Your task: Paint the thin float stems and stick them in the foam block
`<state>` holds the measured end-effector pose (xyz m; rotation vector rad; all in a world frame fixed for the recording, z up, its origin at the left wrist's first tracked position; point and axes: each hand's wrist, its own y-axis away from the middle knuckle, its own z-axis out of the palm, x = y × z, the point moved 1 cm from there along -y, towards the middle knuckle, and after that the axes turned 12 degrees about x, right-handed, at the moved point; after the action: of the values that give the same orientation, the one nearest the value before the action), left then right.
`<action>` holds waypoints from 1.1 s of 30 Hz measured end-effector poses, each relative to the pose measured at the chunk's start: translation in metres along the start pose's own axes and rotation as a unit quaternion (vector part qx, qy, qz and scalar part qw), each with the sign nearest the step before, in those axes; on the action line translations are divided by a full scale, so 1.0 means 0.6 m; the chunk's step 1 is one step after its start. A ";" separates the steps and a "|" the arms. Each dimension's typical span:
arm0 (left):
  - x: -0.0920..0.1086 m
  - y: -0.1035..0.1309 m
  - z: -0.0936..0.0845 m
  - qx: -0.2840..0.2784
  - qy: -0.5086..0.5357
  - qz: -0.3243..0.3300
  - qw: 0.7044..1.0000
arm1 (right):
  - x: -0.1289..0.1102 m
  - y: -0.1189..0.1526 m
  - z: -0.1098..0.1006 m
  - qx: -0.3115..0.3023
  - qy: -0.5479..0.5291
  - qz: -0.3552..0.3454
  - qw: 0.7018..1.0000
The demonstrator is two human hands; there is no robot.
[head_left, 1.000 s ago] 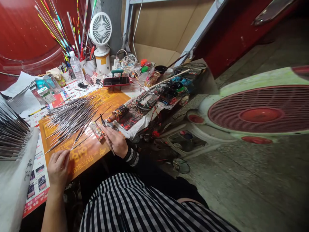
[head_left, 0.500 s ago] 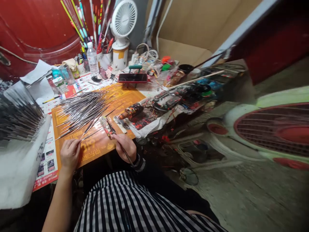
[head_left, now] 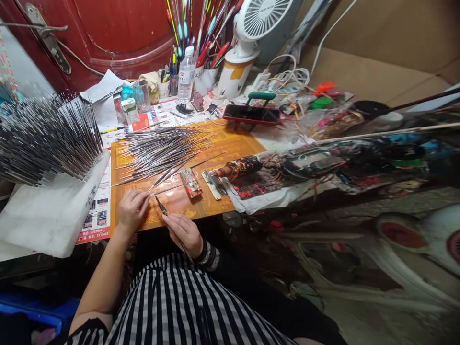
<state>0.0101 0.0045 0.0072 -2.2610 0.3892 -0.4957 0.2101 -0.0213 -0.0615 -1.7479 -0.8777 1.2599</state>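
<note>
Low over the front of the orange sheet [head_left: 168, 206], my left hand [head_left: 132, 208] pinches the end of a thin stick [head_left: 170, 189], which points right toward a small paint-stained block [head_left: 191, 183]. My right hand [head_left: 185, 232] grips a paintbrush [head_left: 162, 207] close to its dark bristles; the handle runs back under the palm. The brush tip is right by my left fingertips, beside the stick; whether it touches cannot be made out. Just beyond both hands lies a loose pile of slender dark float sticks [head_left: 163, 151].
A white foam block [head_left: 46, 223] full of upright sticks stands at left. To the right are a paint-crusted bottle [head_left: 245, 166] and a stained cloth [head_left: 268, 199]. Behind are a phone on a stand [head_left: 251, 114], a water bottle [head_left: 186, 74] and a small fan [head_left: 264, 19].
My right hand has drawn the brush away from the small block, leftward to the stick at my left fingertips. My left hand keeps its pinch. The whole view has swung left.
</note>
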 end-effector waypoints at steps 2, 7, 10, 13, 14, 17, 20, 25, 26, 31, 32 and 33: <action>0.000 0.000 0.000 -0.005 0.000 -0.005 1.000 | -0.002 -0.001 0.001 0.006 0.000 -0.001 1.000; 0.000 0.002 0.000 -0.001 0.010 -0.001 1.000 | -0.006 -0.007 0.002 0.006 -0.001 -0.003 1.000; -0.001 0.002 0.000 0.004 0.013 0.005 1.000 | -0.006 -0.006 0.003 0.003 -0.002 0.001 1.000; -0.001 0.002 0.000 0.006 0.011 0.007 1.000 | -0.005 -0.002 0.004 0.002 0.001 0.004 1.000; -0.001 0.002 0.000 0.007 0.012 0.006 1.000 | -0.005 -0.001 0.004 0.000 0.004 0.006 1.000; 0.000 0.002 0.001 0.007 0.015 0.000 1.000 | -0.005 0.000 0.005 -0.008 0.006 0.009 1.000; 0.000 0.002 0.001 0.007 0.015 -0.007 1.000 | -0.006 -0.002 0.004 -0.009 0.001 0.012 1.000; -0.001 0.001 0.001 0.005 0.013 -0.010 1.000 | -0.006 -0.004 0.004 -0.004 0.001 0.014 1.000; -0.001 0.002 0.001 0.003 0.010 -0.013 1.000 | -0.007 -0.004 0.004 -0.005 0.001 0.015 1.000; -0.002 0.003 0.000 0.000 0.007 -0.012 1.000 | -0.007 -0.010 -0.005 -0.004 -0.010 0.009 1.000; -0.003 0.003 0.000 0.000 0.008 -0.010 1.000 | -0.005 -0.012 -0.009 -0.002 -0.013 0.005 1.000; -0.004 0.004 0.000 0.001 0.010 -0.008 1.000 | -0.002 -0.013 -0.015 0.002 -0.014 0.001 1.000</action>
<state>0.0078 0.0038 0.0053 -2.2610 0.3815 -0.5262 0.2178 -0.0208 -0.0525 -1.7323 -0.8900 1.2898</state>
